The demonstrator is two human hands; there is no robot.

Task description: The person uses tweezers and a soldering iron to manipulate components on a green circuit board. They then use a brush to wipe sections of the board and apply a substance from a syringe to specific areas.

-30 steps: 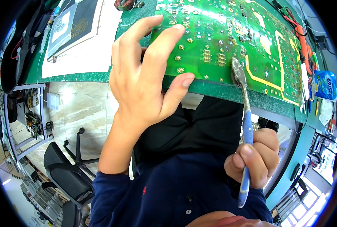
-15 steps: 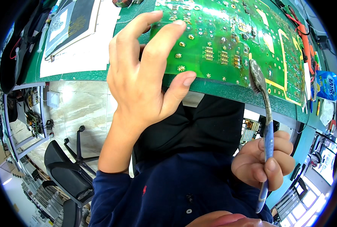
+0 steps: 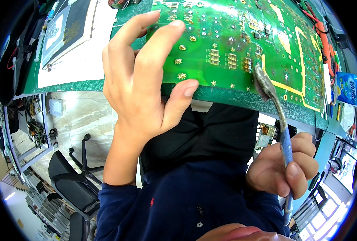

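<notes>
The board (image 3: 236, 52) lies at one o'clock on the surface (image 3: 226, 97); the left hand (image 3: 135, 86) spreads empty fingers (image 3: 154, 50) over its nine o'clock edge, contact unclear; the right hand (image 3: 274, 169), at four, grasps the brush (image 3: 286, 144), its head (image 3: 265, 84) by the six o'clock edge.

Close, downward head-worn fisheye view

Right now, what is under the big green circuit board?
A green tabletop shows along the near edge of the circuit board; whatever lies directly beneath is covered, so I can't tell.
</notes>
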